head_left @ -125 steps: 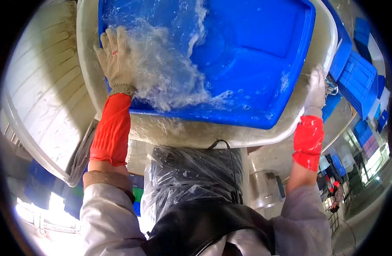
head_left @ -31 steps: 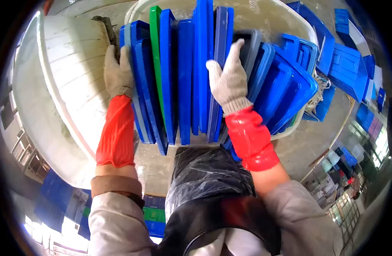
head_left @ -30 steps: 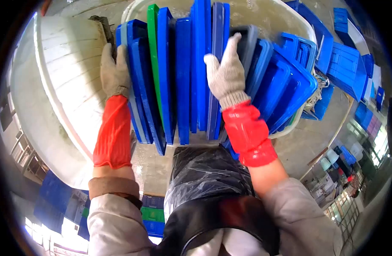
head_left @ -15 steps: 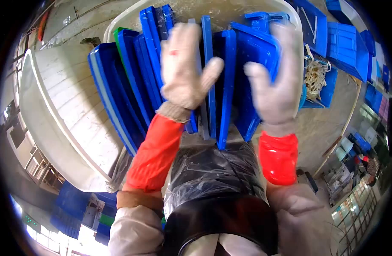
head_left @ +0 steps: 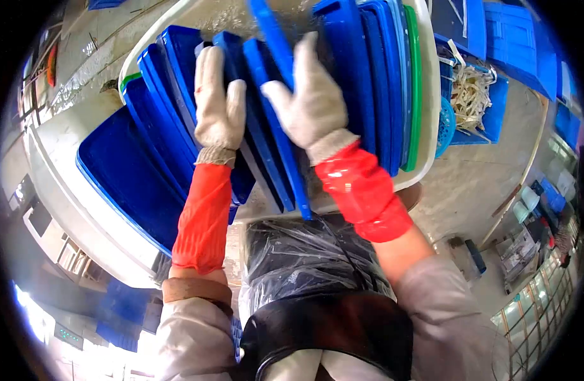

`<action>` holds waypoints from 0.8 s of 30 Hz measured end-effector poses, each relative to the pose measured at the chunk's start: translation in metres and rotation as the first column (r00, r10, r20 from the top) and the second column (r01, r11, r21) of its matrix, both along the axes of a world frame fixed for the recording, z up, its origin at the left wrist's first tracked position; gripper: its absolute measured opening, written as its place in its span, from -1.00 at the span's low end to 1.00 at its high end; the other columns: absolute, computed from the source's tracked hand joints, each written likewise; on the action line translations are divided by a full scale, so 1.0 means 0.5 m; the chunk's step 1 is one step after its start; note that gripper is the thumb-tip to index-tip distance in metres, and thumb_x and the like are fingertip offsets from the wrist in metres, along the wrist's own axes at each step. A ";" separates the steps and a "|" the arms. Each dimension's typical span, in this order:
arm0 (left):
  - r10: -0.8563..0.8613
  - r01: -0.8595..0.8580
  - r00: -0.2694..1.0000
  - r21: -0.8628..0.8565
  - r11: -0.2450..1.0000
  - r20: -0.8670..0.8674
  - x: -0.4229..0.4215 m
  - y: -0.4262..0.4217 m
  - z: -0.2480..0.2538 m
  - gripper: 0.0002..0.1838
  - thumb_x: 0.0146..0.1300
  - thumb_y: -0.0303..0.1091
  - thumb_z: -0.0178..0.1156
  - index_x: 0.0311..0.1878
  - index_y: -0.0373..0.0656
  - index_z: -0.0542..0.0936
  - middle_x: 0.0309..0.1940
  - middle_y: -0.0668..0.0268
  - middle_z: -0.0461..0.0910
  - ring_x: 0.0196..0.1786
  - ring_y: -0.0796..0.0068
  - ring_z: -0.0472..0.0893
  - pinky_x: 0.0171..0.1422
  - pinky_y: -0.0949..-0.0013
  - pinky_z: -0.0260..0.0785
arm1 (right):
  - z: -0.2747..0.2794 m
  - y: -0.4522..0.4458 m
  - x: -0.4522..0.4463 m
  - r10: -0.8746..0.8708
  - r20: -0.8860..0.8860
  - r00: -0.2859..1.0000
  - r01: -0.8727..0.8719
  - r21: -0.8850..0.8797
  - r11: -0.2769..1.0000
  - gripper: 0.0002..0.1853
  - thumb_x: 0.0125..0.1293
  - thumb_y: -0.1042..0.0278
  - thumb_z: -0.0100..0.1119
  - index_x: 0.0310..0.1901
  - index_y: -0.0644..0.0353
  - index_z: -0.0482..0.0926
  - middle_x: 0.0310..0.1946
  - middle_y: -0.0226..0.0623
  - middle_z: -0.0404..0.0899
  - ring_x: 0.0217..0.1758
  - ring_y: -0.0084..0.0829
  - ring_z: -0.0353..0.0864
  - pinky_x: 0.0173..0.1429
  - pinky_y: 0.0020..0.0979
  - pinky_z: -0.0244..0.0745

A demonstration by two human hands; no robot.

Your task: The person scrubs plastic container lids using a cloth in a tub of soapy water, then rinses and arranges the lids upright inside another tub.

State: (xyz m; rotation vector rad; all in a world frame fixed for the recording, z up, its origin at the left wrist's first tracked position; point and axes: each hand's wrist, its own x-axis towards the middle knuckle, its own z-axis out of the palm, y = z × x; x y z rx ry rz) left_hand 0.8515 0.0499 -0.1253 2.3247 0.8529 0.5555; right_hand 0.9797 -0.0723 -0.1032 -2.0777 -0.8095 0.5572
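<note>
My left hand (head_left: 217, 105), in a white knit glove, lies over the edges of blue plastic lids (head_left: 177, 82) standing on their sides, its fingers stretched and thumb apart. My right hand (head_left: 317, 105), gloved alike, is spread beside a tilted blue lid (head_left: 291, 149), with the thumb across its upper edge. Right of that hand stands another row of blue lids (head_left: 362, 95), with a green lid (head_left: 414, 95) at its end. A white tub (head_left: 430, 120) with water at its far side holds the rows. At the left, a wide blue lid (head_left: 130, 174) leans outward over the rim.
A second white tub (head_left: 69, 203) stands at the left. To the right are a blue basket (head_left: 444, 127), a blue crate (head_left: 495, 117) of pale strips (head_left: 471, 95) and stacked blue crates (head_left: 514, 38). A plastic-wrapped black surface (head_left: 305, 254) lies before me.
Both hands have moved left, the right one farther. Lids at the left now lean farther over the rim. A packed row ending in a green lid now shows at the right.
</note>
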 end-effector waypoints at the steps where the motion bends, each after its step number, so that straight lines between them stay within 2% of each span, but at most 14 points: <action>1: 0.040 -0.042 0.999 -0.053 0.998 -0.026 -0.008 0.002 0.012 -0.34 0.39 -0.34 0.13 0.52 -0.40 0.33 0.53 -0.19 0.30 0.62 -0.11 0.23 0.70 0.07 0.03 | -0.008 0.022 -0.021 0.023 -0.001 1.000 -0.023 0.080 0.997 0.01 0.27 0.17 0.43 0.55 0.55 0.05 0.27 0.39 0.49 0.31 0.22 0.56 0.37 -0.10 0.52; 4: 0.211 -0.207 0.977 -0.250 0.946 -0.010 -0.008 -0.008 0.059 -0.32 0.50 -0.17 0.08 0.55 -0.39 0.29 0.56 -0.11 0.31 0.61 0.05 0.31 0.67 0.21 0.08 | -0.023 0.079 -0.087 0.138 0.016 0.990 -0.139 0.051 0.989 -0.05 0.31 0.21 0.34 0.55 0.52 0.04 0.30 0.39 0.45 0.38 0.24 0.48 0.43 -0.11 0.48; 6: 0.284 -0.303 0.953 -0.272 0.913 -0.106 0.010 -0.017 0.093 -0.28 0.48 -0.15 0.13 0.55 -0.43 0.28 0.54 -0.15 0.32 0.59 0.04 0.33 0.65 0.22 0.10 | -0.022 0.098 -0.091 0.222 0.150 0.963 -0.241 0.126 0.962 -0.21 0.32 0.24 0.28 0.47 0.46 0.21 0.22 0.37 0.49 0.28 0.18 0.57 0.31 -0.09 0.56; 8: 0.287 -0.322 0.928 -0.127 0.938 -0.238 0.030 -0.016 0.085 -0.06 0.36 -0.02 0.32 0.55 -0.55 0.20 0.54 -0.32 0.25 0.62 -0.08 0.25 0.70 0.14 0.02 | 0.016 0.046 -0.029 0.439 -0.421 0.794 -0.448 0.082 0.890 -0.39 0.37 0.25 0.21 0.37 0.43 0.39 0.12 0.25 0.61 0.18 0.14 0.64 0.28 -0.05 0.58; 9: 0.278 -0.279 0.927 0.034 0.960 -0.250 0.026 -0.008 0.040 -0.01 0.33 0.00 0.35 0.54 -0.57 0.18 0.54 -0.35 0.22 0.63 -0.15 0.22 0.72 0.10 -0.01 | 0.012 0.016 -0.027 0.335 -0.297 0.894 -0.277 0.221 0.935 -0.50 0.39 0.27 0.19 0.27 0.40 0.51 0.05 0.16 0.67 0.12 0.12 0.67 0.28 -0.05 0.58; 11: 0.273 -0.193 0.914 0.270 0.943 -0.299 0.040 -0.006 -0.004 0.10 0.25 0.05 0.42 0.55 -0.60 0.11 0.55 -0.44 0.13 0.64 -0.33 0.11 0.74 0.00 -0.07 | 0.043 -0.060 0.054 0.243 0.006 0.970 -0.227 0.383 0.895 -0.34 0.30 0.33 0.35 0.42 0.36 0.45 0.20 0.10 0.65 0.20 0.00 0.69 0.34 -0.10 0.56; 12: 0.285 -0.144 0.886 0.368 0.919 -0.365 0.050 -0.003 -0.012 0.12 0.22 0.06 0.44 0.55 -0.59 0.11 0.54 -0.47 0.12 0.63 -0.37 0.12 0.69 -0.05 0.04 | 0.064 -0.099 0.101 0.177 -0.053 0.983 -0.147 0.354 0.924 -0.28 0.28 0.37 0.38 0.45 0.38 0.40 0.25 0.10 0.63 0.26 -0.05 0.68 0.40 -0.15 0.52; 13: 0.279 -0.163 0.891 0.320 0.933 -0.358 0.060 -0.007 0.002 0.13 0.20 0.08 0.45 0.55 -0.58 0.11 0.51 -0.46 0.16 0.60 -0.39 0.15 0.63 -0.11 0.10 | 0.073 -0.143 0.141 0.078 0.145 0.986 -0.098 0.138 0.986 -0.29 0.32 0.36 0.34 0.47 0.40 0.37 0.30 0.16 0.58 0.33 0.02 0.63 0.44 -0.16 0.48; 15: 0.266 -0.139 0.912 0.377 0.916 -0.311 0.062 -0.018 -0.004 0.13 0.17 0.10 0.46 0.53 -0.53 0.13 0.42 -0.41 0.24 0.50 -0.45 0.25 0.45 -0.26 0.22 | -0.007 -0.211 0.180 -0.166 0.207 0.964 0.179 -0.047 0.983 -0.27 0.41 0.28 0.26 0.51 0.43 0.27 0.36 0.26 0.49 0.37 0.12 0.55 0.46 -0.10 0.43; 17: 0.236 -0.166 0.927 0.244 0.955 -0.293 0.074 -0.033 0.014 0.18 0.12 0.14 0.48 0.54 -0.51 0.11 0.42 -0.41 0.21 0.50 -0.50 0.21 0.46 -0.31 0.18 | 0.000 -0.215 0.167 -0.109 -0.003 0.994 0.094 -0.487 0.868 -0.33 0.54 0.10 0.13 0.49 0.39 0.29 0.33 0.30 0.49 0.40 0.16 0.51 0.47 -0.04 0.39; 18: 0.221 -0.177 0.929 0.168 0.970 -0.298 0.080 -0.044 0.024 0.20 0.11 0.15 0.48 0.55 -0.51 0.11 0.43 -0.42 0.19 0.50 -0.51 0.20 0.47 -0.31 0.17 | -0.074 -0.237 0.113 -0.032 0.259 0.965 0.091 -0.222 0.971 -0.34 0.56 0.08 0.11 0.51 0.37 0.29 0.29 0.32 0.51 0.34 0.19 0.55 0.44 0.00 0.39; 20: 0.229 -0.140 0.906 0.257 0.956 -0.356 0.083 -0.088 0.023 0.03 0.14 0.12 0.47 0.47 -0.41 0.26 0.46 -0.45 0.15 0.58 -0.47 0.09 0.58 -0.37 -0.04 | -0.082 -0.242 0.080 -0.191 -0.083 0.978 0.172 -0.194 0.966 -0.29 0.56 0.05 0.10 0.51 0.44 0.25 0.34 0.32 0.47 0.41 0.21 0.48 0.50 -0.02 0.33; 23: 0.164 -0.086 0.906 0.212 0.974 -0.390 0.115 -0.106 0.034 -0.05 0.04 0.15 0.50 0.39 -0.24 0.41 0.47 -0.49 0.11 0.56 -0.59 0.05 0.53 -0.55 -0.11 | -0.040 -0.232 0.051 -0.062 -0.050 0.997 0.048 -0.248 0.968 -0.25 0.55 0.03 0.12 0.53 0.46 0.22 0.37 0.32 0.45 0.44 0.22 0.44 0.53 -0.02 0.30; 24: 0.142 -0.073 0.906 0.184 0.980 -0.398 0.124 -0.114 0.036 -0.01 0.04 0.19 0.48 0.38 -0.35 0.42 0.50 -0.50 0.07 0.57 -0.59 0.03 0.57 -0.56 -0.19 | -0.055 -0.238 0.049 -0.040 -0.216 0.976 0.006 -0.157 0.988 -0.22 0.52 0.03 0.17 0.55 0.43 0.20 0.37 0.29 0.46 0.42 0.21 0.47 0.51 -0.04 0.34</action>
